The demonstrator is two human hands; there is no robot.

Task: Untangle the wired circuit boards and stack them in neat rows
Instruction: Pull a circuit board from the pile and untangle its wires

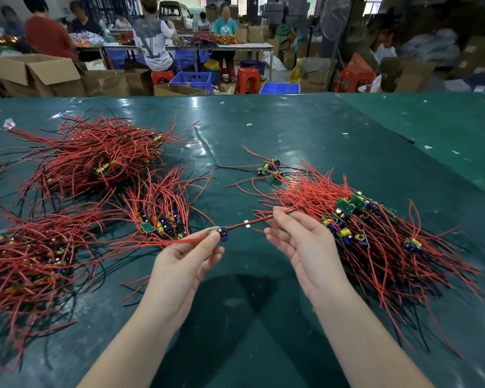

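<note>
My left hand (192, 254) pinches a small circuit board (219, 233) with blue and yellow parts just above the green table (291, 130). Its red wire (249, 223) runs right to my right hand (294, 238), whose fingertips pinch the wire's far end. A tangled heap of wired boards (375, 233) lies right of that hand. A neat small bundle of boards (160, 217) lies left of my left hand. Larger sorted heaps lie at the left front (31, 256) and left back (95, 155).
A few loose boards (269, 166) with wires lie mid-table behind my hands. Small white scraps (249, 124) dot the far table. Beyond the far edge are cardboard boxes (39, 74), blue crates (192, 81), red stools (247, 79) and several people at another table.
</note>
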